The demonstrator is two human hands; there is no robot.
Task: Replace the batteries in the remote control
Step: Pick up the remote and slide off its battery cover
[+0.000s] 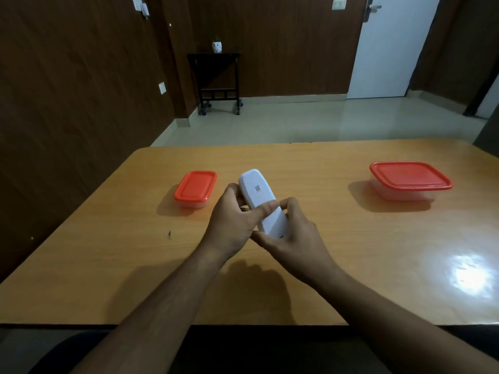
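Back of the white remote control [263, 203], centre of the frame: one small square printed label [258, 189] with a dark QR-style code sits on its upper half. The code and the fine print around it are too small to read. No other text, brand, number or sign is legible anywhere in the frame, including on the two red-lidded containers [195, 188].

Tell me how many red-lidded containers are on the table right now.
2. A small container sits left of the hands, close to the remote. A larger container sits far right on the table. Both lids are on; nothing seems hidden.
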